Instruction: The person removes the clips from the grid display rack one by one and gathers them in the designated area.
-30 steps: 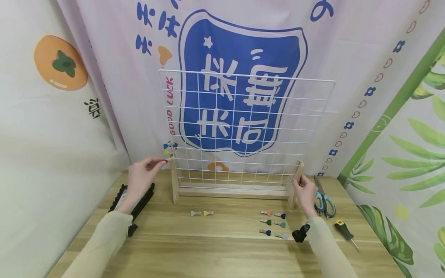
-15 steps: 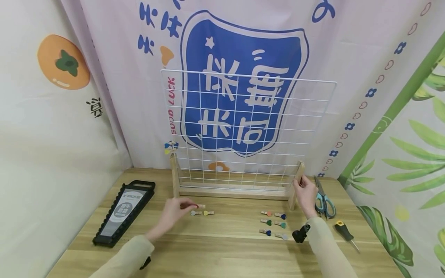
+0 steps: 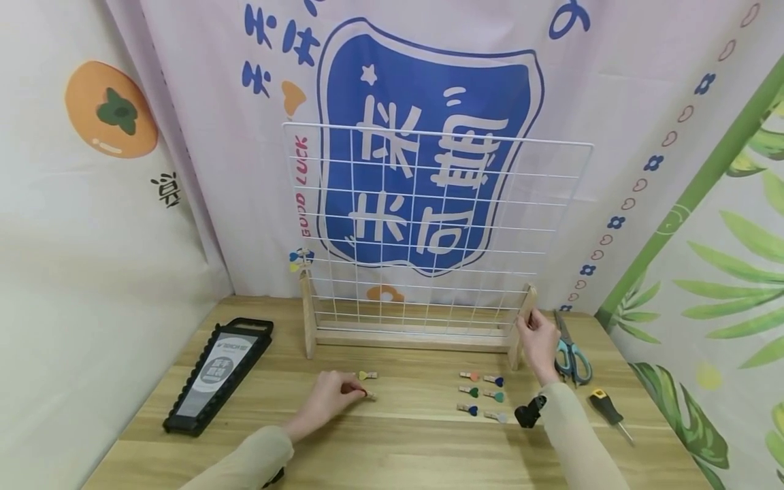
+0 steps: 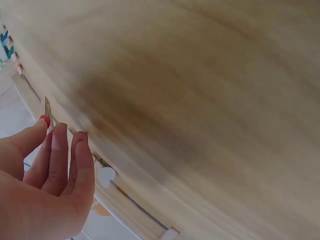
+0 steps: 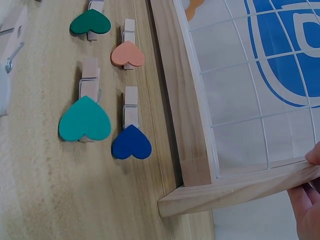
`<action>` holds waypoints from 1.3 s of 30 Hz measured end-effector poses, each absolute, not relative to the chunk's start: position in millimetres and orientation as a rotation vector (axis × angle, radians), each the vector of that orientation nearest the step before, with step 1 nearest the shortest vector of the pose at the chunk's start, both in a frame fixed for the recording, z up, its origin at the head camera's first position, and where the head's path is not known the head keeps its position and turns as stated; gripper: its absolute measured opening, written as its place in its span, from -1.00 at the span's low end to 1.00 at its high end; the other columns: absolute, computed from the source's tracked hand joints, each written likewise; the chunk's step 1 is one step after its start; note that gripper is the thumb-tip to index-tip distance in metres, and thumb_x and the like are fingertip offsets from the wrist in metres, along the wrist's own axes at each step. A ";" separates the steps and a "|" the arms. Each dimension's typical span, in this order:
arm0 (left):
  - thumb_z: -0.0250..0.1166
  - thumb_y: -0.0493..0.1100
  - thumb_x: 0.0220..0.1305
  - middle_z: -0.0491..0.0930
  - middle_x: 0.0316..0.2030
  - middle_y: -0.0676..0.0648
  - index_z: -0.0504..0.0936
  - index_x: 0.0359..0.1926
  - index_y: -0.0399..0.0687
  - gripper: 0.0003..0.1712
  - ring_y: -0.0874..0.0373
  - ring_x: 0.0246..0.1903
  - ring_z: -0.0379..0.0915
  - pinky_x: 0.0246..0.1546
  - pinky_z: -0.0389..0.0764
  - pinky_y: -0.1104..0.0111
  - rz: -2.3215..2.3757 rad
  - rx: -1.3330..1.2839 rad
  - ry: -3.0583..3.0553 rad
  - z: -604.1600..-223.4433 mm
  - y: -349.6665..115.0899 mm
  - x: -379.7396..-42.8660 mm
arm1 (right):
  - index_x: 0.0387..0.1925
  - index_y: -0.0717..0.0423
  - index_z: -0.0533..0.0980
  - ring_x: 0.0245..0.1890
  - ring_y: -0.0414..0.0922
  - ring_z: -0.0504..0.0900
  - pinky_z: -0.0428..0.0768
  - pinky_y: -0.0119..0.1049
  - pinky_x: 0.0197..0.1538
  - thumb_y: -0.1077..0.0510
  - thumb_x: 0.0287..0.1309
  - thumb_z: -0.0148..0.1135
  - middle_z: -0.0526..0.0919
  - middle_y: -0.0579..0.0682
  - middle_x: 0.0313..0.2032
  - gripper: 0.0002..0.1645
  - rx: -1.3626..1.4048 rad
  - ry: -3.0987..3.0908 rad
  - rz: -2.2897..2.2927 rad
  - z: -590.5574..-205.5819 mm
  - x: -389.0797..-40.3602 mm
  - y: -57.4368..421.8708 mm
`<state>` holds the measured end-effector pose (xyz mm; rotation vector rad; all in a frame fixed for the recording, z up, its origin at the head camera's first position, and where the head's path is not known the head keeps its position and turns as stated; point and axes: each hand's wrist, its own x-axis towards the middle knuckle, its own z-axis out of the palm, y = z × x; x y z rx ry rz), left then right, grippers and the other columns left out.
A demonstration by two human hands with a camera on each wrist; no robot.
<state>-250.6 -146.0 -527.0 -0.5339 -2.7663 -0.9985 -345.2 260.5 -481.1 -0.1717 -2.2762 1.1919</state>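
My left hand pinches a small wooden clothespin with a red heart low over the table. In the left wrist view the red heart shows at the thumb tip. Just beyond lies a yellow-heart clothespin; a white-heart one is hidden by the hand in the head view. My right hand grips the right wooden upright of a stand that carries a white wire grid. Blue and yellow heart clothespins are clipped at the grid's lower left edge.
Several heart clothespins lie front right, among them a teal one and an orange one. Blue-handled scissors and a screwdriver lie to the right. A black plastic rack lies at left. A printed curtain hangs behind.
My left hand has come away from the grid's left edge, down and rightward to the tabletop, carrying the red-heart clothespin. The black rack is now uncovered. My right hand stays at the upright.
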 end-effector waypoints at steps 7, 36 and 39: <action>0.49 -0.28 0.05 0.75 -0.48 -0.05 0.76 -0.44 -0.12 -0.95 0.28 -0.53 0.59 -0.50 0.54 0.58 -0.846 -0.526 -2.768 -526.9 -138.5 -248.7 | -0.28 0.35 0.61 -0.29 -0.03 0.72 0.36 -0.75 -0.46 0.30 0.27 0.18 0.74 0.35 -0.20 -0.85 -0.171 -2.265 1.184 -481.7 -346.0 260.2; 0.41 -0.29 0.16 0.76 -0.41 -0.16 0.75 -0.24 -0.26 -0.85 0.23 -0.55 0.56 -0.56 0.53 0.58 -0.919 -0.325 -2.529 -448.0 -184.4 -280.6 | -0.54 0.24 0.48 -0.62 -0.43 0.34 0.27 -0.60 -0.58 0.28 0.20 0.22 0.69 0.20 -0.48 -0.79 -0.195 -2.238 1.128 -481.7 -348.9 260.0; 0.39 -0.28 0.20 0.76 -0.37 -0.22 0.73 -0.22 -0.30 -0.84 0.12 -0.51 0.60 -0.50 0.55 0.56 -0.894 -0.325 -2.407 -422.0 -200.0 -289.1 | -0.57 0.23 0.43 -0.65 -0.38 0.31 0.25 -0.56 -0.60 0.28 0.20 0.22 0.63 0.16 -0.54 -0.75 -0.193 -2.244 1.124 -482.1 -348.7 259.7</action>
